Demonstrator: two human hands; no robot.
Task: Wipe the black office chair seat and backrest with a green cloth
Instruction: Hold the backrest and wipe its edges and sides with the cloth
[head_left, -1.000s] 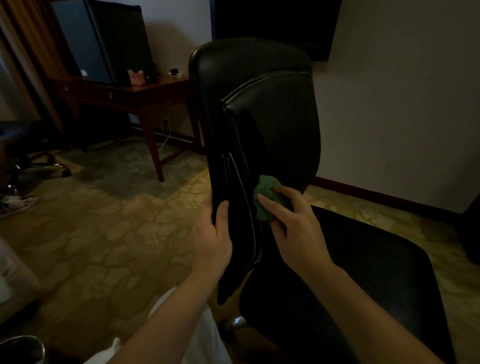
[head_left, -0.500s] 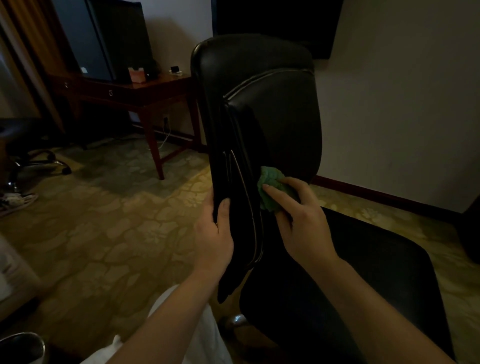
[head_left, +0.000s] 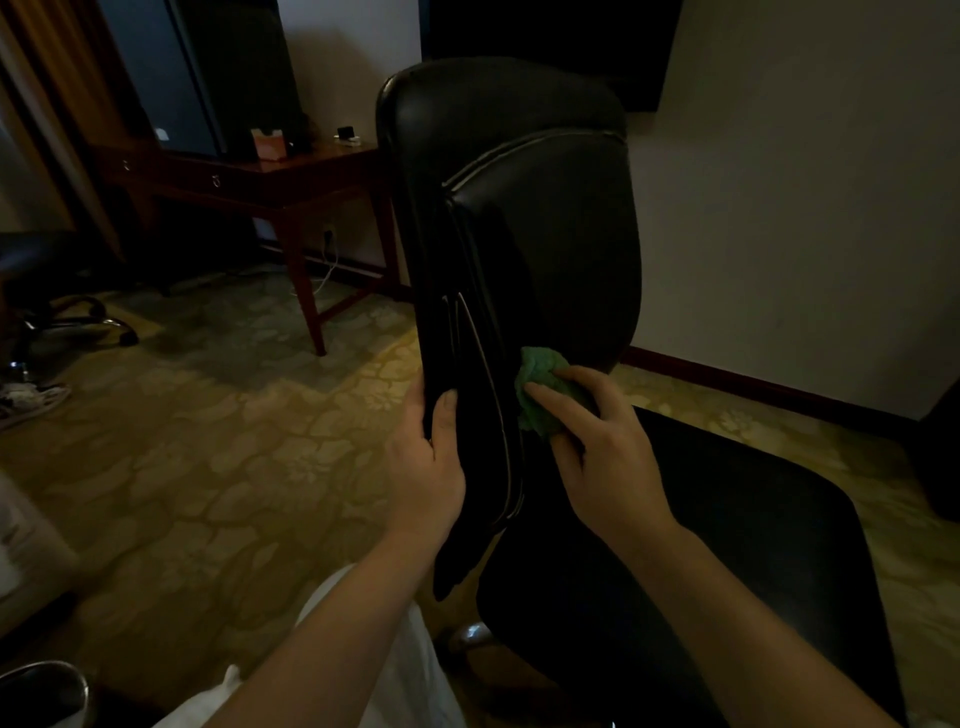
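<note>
At far left, the wheeled base of another chair (head_left: 78, 317) stands on the patterned carpet (head_left: 208, 457), with open floor between it and the near chair. Behind, a wooden desk (head_left: 270, 179) runs along the far wall, its leg well clear of the black office chair's backrest (head_left: 519, 218). The left hand (head_left: 428, 467) grips the backrest's left edge, thumb lying on the front face beside the piping. Just right, the right hand (head_left: 602, 457) is closed on the bunched green cloth (head_left: 540, 395), pressing it against the backrest's lower front. The seat (head_left: 727, 545) extends right and near, bare, its right edge close to the carpet strip before the wall (head_left: 805, 208).
</note>
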